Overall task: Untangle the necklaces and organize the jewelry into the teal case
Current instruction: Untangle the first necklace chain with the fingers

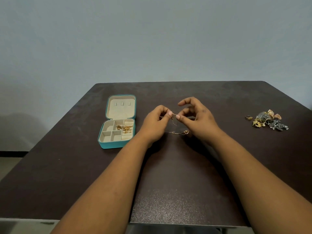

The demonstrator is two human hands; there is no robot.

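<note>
A thin gold necklace [175, 127] hangs between my two hands over the middle of the dark table. My left hand [156, 123] pinches the chain near its top with thumb and forefinger. My right hand [195, 116] pinches it close beside, its other fingers lifted and curled. The chain's lower part and a small gold pendant [186, 132] lie on the table below the hands. The teal case [108, 144] lies open at the left, cream inside, with a gold chain [124, 128] in one of its compartments.
A heap of mixed gold and dark jewelry [269, 120] sits at the table's right side, with a single ring [248, 117] just left of it. The table's front edge [168, 222] is near me; a plain wall stands behind.
</note>
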